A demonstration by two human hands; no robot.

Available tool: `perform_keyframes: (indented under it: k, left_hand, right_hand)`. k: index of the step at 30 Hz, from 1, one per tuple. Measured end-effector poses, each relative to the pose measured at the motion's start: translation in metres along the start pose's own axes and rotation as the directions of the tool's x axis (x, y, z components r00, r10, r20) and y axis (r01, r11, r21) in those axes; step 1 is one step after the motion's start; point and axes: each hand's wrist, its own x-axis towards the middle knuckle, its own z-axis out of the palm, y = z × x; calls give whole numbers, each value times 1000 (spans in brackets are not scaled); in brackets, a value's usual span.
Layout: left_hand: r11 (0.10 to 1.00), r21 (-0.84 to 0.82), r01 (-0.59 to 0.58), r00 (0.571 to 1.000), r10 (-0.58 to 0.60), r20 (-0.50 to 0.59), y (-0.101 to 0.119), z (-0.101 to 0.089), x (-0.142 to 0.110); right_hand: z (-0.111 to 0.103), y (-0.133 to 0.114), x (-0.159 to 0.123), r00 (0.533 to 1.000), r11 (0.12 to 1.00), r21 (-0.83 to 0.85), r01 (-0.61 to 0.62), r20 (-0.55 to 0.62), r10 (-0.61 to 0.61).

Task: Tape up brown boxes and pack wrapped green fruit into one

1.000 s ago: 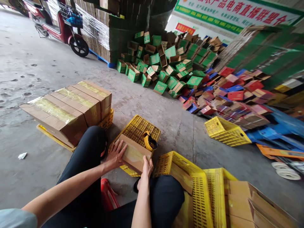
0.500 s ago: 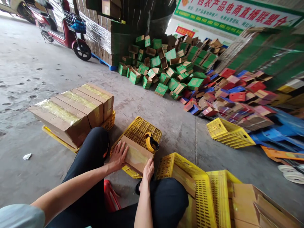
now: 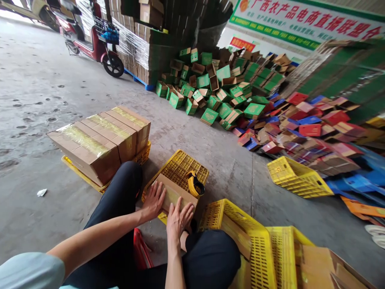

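Observation:
A small brown cardboard box [image 3: 173,192] lies on an upturned yellow crate [image 3: 180,166] between my knees. My left hand [image 3: 154,200] rests flat on the box's left side, fingers spread. My right hand [image 3: 178,218] lies flat on its near end, fingers stretched out over the taped top. A yellow tape dispenser [image 3: 195,185] sits on the crate just beyond the box, to the right.
Taped brown boxes [image 3: 102,136] are stacked on a yellow crate at left. Yellow crates [image 3: 240,237] with cardboard stand at my right, another crate [image 3: 296,176] lies farther off. Piles of green boxes [image 3: 216,86] and red and blue boxes [image 3: 303,128] cover the floor behind. A red scooter [image 3: 87,38] is parked at back left.
My right hand has moved from the box's near right corner up onto its top and spread flat. The view has shifted slightly.

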Motion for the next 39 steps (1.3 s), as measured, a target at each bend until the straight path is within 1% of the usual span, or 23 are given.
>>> perform_keyframes:
  k: [3,7,9,12,14,17,22,26,29,33,35,37,39]
  left_hand:
    - [1000,-30,-10,999,11,34,1,-7,0]
    - [997,-69,-36,995,42,87,0,-15,-5]
    - [994,-92,-66,993,75,91,0,-14,-11]
    - [983,-138,-122,988,134,77,1,-5,-21]
    - [977,-166,-137,986,150,67,1,0,-25]
    - [974,-193,-120,989,134,60,-1,2,-24]
    - [976,-199,-85,994,98,53,-7,-7,-15]
    - [984,-160,-77,995,85,45,-7,-11,-13]
    - [988,-133,-80,994,89,65,-5,-10,-17]
    - [974,-162,-160,979,177,101,-1,-9,-31]
    - [966,-187,-181,972,204,116,-1,-12,-37]
    - [963,-219,-156,976,185,116,-2,-16,-37]
    - [965,-242,-103,987,130,99,-5,-21,-33]
  right_hand:
    - [-3,-10,-2,999,999,-9,47,-1,-47]
    - [-5,-15,-4,998,998,-19,55,-23,-55]
    - [-5,-16,-3,998,998,-30,53,-33,-54]
    - [-4,-17,-3,998,997,-65,40,-41,-43]
    - [-2,-18,-3,998,996,-79,37,-47,-41]
    - [0,-18,-3,998,997,-74,37,-57,-41]
    - [3,-15,-1,998,998,-49,39,-45,-41]
    - [3,-14,-2,999,998,-56,40,-34,-42]
    - [1,-16,-3,999,996,-80,31,-30,-33]
    - [1,-19,-3,999,994,-102,26,-22,-28]
    - [1,-18,-3,999,994,-103,20,-22,-23]
    - [1,-18,-3,1000,995,-98,23,-19,-25]
    - [0,-17,-3,999,995,-95,29,-12,-30]
